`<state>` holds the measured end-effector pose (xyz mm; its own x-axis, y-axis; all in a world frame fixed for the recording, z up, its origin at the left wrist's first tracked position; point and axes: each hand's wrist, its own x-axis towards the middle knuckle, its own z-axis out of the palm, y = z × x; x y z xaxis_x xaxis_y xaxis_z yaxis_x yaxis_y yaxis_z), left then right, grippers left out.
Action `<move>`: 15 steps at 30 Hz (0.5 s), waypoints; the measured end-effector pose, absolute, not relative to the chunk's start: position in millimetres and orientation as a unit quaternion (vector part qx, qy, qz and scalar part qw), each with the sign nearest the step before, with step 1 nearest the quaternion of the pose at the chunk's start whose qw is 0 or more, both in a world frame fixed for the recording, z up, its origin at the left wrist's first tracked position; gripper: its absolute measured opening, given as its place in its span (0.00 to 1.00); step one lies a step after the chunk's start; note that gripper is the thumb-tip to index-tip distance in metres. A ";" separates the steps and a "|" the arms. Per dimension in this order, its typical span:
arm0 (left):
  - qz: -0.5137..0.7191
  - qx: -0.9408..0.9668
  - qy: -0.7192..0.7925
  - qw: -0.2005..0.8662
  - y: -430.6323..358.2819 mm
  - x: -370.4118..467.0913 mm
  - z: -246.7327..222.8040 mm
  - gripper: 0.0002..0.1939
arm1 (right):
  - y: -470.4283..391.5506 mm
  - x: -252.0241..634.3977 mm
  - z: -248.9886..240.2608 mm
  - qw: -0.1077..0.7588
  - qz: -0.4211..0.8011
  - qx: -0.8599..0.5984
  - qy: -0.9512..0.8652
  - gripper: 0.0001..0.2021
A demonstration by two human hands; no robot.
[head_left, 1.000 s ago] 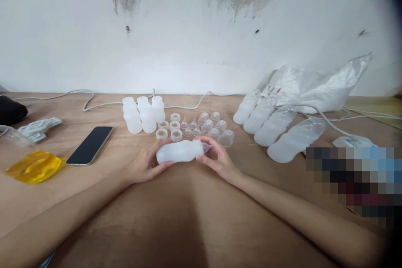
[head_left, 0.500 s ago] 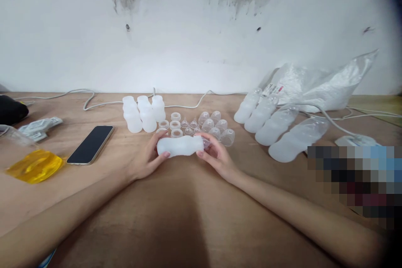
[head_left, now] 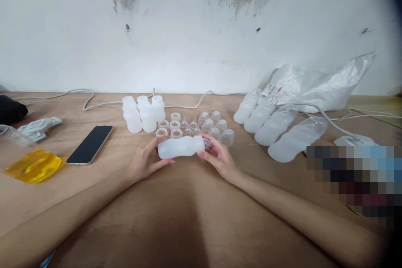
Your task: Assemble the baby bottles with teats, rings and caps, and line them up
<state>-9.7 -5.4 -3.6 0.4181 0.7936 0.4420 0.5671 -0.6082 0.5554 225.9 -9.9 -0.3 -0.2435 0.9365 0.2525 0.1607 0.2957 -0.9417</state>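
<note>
Wooden table (head_left: 150,226) here, and we've got the bottle (head_left: 180,147) crosswise between both hands — our left hand (head_left: 145,160) curled loosely round its base, our right hand (head_left: 222,160) gripping the neck end, equally close.

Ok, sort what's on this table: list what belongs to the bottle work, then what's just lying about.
Likely part of the work:
- held bottle
- uncapped bottles at left
- rings
- teats
- clear domed caps
- capped bottles at right

Probably just lying about:
- phone
- yellow-filled container
- white cable
- black item

Can't tell: plastic bag.
</note>
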 end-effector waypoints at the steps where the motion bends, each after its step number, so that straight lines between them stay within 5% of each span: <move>1: 0.355 0.827 0.409 0.150 -5.9 -9.7 -5.4 0.27 | -10.1 226.0 -0.2 0.455 0.425 -0.413 -0.665 0.20; 10: 0.361 0.807 0.419 0.206 -4.0 -5.3 1.8 0.23 | -8.6 226.3 5.8 0.418 0.394 -0.404 -0.712 0.22; 15: 0.413 0.752 0.429 0.283 -0.1 -5.9 0.5 0.20 | 11.6 253.7 30.1 0.368 0.144 -0.458 -0.796 0.20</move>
<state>-5.9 -0.1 0.5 0.2912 0.8785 0.3788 0.4120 -0.4725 0.7792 253.7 11.6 30.1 -0.3101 0.8353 0.4541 0.6234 0.5393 -0.5662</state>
